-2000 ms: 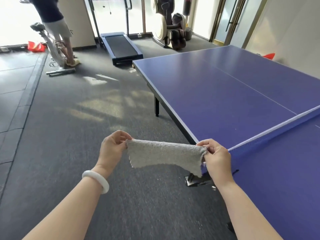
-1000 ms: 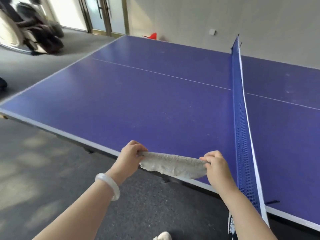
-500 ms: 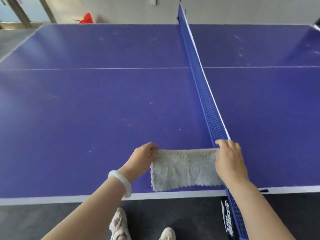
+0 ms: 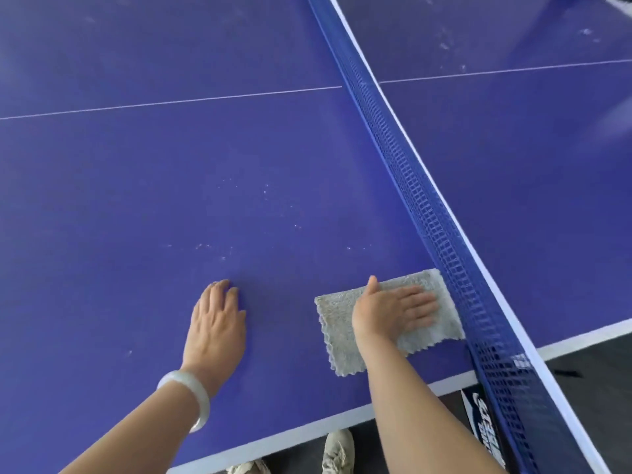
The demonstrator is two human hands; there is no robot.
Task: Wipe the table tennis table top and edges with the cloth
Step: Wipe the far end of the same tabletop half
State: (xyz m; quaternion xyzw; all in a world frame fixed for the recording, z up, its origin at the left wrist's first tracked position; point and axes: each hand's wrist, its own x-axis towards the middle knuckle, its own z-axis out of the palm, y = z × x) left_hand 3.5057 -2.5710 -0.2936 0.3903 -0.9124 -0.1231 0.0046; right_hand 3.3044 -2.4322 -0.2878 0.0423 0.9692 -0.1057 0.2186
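Half a second ago both hands pinched the far corners of the grey fluffy rectangular cloth [image 4: 337, 325]. Now the left hand [image 4: 217, 319] has let go and rests flat on the blue table tennis worktop [image 4: 171, 183], fingers straight, apart from the cloth. The right hand [image 4: 393, 309] lies flat on the cloth, fingers spread and straight, pressing it down. The cloth lies spread on the worktop, close to the white near edge stripe [image 4: 280, 436], its right side just beside the blue mesh net [image 4: 427, 200]. A pale bangle [image 4: 191, 395] circles the left wrist.
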